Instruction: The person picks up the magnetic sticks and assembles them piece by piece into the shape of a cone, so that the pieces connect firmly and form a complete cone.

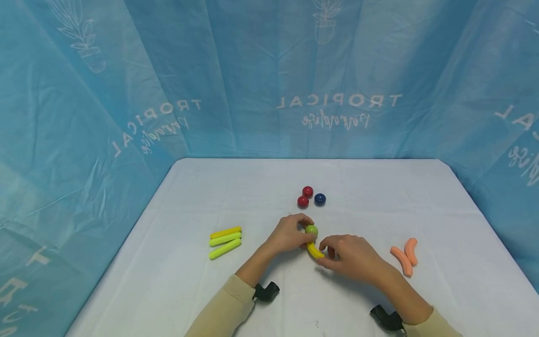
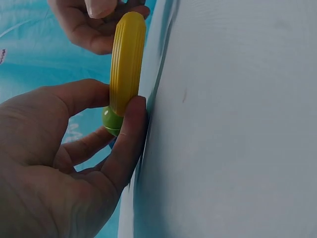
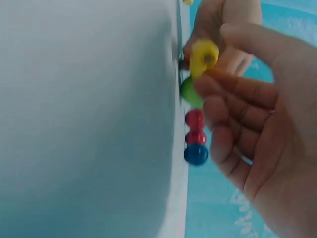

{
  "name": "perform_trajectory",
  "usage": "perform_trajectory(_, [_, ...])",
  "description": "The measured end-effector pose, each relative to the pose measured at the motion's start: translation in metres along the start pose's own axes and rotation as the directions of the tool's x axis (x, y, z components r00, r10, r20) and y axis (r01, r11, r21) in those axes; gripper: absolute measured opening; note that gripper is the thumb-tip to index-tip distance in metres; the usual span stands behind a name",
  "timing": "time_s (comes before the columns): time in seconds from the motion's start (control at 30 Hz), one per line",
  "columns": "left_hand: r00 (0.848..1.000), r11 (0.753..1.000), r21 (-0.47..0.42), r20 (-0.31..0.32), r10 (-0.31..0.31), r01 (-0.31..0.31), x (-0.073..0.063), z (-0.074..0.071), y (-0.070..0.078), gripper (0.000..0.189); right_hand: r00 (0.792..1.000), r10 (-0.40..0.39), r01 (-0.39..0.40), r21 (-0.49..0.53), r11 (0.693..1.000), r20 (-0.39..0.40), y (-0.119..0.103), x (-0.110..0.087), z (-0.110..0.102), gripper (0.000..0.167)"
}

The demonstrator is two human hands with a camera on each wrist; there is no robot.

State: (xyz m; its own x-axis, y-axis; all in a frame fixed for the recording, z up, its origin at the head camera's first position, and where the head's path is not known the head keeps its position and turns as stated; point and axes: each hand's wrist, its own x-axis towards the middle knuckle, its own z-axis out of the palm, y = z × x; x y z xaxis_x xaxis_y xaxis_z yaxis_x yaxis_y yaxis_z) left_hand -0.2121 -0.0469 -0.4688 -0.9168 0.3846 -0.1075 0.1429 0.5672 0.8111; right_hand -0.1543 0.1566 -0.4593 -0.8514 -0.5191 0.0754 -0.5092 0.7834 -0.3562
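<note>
The blue curtain point(image 1: 248, 61) reads mirrored "TROPICAL Paradise"; over white cloth point(image 1: 189, 201) the left hand point(image 1: 288, 233) pinches a ridged yellow arc point(image 1: 313, 251) by a round green ball point(image 1: 311, 230); half-curled right hand point(image 1: 350, 256) nears the arc's tip, grip unclear.

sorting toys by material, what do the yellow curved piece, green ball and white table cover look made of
Yellow curved piece: probably moulded plastic, satin finish, with even lengthwise grooves. Green ball: hard and glossy, with a small bright highlight; plastic or painted wood, I can't tell which. White table cover: matt, seemingly cloth, going by its faint creases.
</note>
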Motion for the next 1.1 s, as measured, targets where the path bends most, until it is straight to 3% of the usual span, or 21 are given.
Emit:
perform_trajectory(0.23, [0.999,0.999,0.034,0.037,0.014,-0.015,0.002,-0.001,-0.005,0.029,0.998,0.068,-0.068,0.043,0.997,-0.005,0.013,-0.008,-0.014,0.022])
perform_trajectory(0.47, [0.996,1.000,-0.005,0.091,0.016,-0.015,0.000,-0.006,-0.006,0.029,0.994,0.112,-0.111,0.019,0.994,-0.005,0.030,-0.016,-0.020,0.017])
perform_trajectory(0.77, [0.994,1.000,-0.004,0.109,0.024,-0.023,0.001,-0.007,-0.009,0.029,0.990,0.136,-0.137,-0.020,0.990,-0.035,0.045,-0.024,-0.023,0.013])
perform_trajectory(1.1, [0.992,0.999,-0.002,0.122,0.034,-0.034,0.000,-0.008,-0.008,0.029,0.982,0.174,-0.174,0.003,0.985,-0.071,0.060,-0.041,-0.033,0.016])
